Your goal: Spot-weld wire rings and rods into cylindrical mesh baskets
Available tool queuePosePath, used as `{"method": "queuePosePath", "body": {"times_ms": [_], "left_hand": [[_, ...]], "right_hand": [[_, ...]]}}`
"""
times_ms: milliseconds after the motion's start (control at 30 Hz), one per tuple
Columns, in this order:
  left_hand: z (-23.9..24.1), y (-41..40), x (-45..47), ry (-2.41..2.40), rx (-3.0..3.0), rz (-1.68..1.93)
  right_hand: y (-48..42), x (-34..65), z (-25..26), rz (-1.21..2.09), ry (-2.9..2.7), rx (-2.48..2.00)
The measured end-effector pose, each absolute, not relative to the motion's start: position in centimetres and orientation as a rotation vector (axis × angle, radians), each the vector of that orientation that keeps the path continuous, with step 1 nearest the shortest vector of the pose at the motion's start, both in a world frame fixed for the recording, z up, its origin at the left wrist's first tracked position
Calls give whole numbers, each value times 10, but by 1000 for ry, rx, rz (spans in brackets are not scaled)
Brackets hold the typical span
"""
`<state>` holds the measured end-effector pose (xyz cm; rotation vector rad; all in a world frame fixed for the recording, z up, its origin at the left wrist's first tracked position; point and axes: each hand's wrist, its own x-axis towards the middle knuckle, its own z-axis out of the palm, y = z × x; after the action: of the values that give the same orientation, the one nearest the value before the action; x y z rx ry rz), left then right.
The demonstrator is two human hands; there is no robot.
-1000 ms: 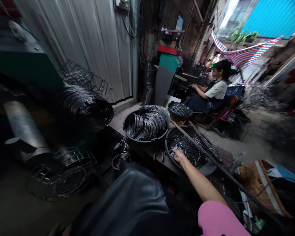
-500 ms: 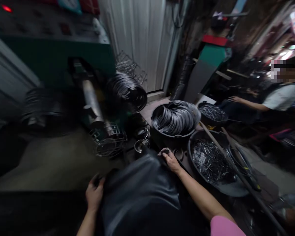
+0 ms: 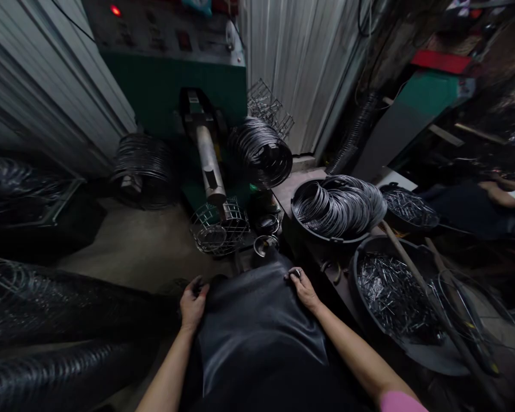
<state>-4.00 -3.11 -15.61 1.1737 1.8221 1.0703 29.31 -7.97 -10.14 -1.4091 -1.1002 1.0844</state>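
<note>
A smooth black apron (image 3: 257,320) spreads over my lap. At its left edge is my left hand (image 3: 193,306), closed, with fingers curled and dark tips; whatever it holds is hidden. My right hand (image 3: 304,290) is closed at the apron's upper right edge, its fingers bent under, and I cannot make out what is in them. Beyond my knees stands a green machine (image 3: 167,86) with a metal arm (image 3: 208,160) reaching toward me. Below the arm's end sits a round wire basket frame (image 3: 218,229). Metal rings (image 3: 266,245) lie between it and my right hand.
To the right, one tub (image 3: 317,233) holds wire rings, another (image 3: 363,303) short metal pieces. Long handles (image 3: 405,257) lean across the second tub. Wire coils (image 3: 141,166) flank the machine. Mesh rolls (image 3: 68,309) lie left. A person's arm (image 3: 504,195) shows far right.
My view has swung left, so the machine and tubs appear farther right and mesh rolls come into sight at left. Both hands stay beside the apron; most of the other person has left the picture.
</note>
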Motion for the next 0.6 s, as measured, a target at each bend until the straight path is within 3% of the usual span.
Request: {"method": "queuePosePath", "body": {"times_ms": [100, 267, 600], "left_hand": [[-155, -32, -40, 1827, 1182, 1067], [-151, -33, -40, 1846, 1185, 1051], [-161, -30, -42, 1843, 1192, 1065]], "right_hand": [[-71, 293, -102, 1080, -807, -1337], [-39, 321, -98, 1423, -262, -1299], [39, 391, -91, 1439, -200, -1481]]}}
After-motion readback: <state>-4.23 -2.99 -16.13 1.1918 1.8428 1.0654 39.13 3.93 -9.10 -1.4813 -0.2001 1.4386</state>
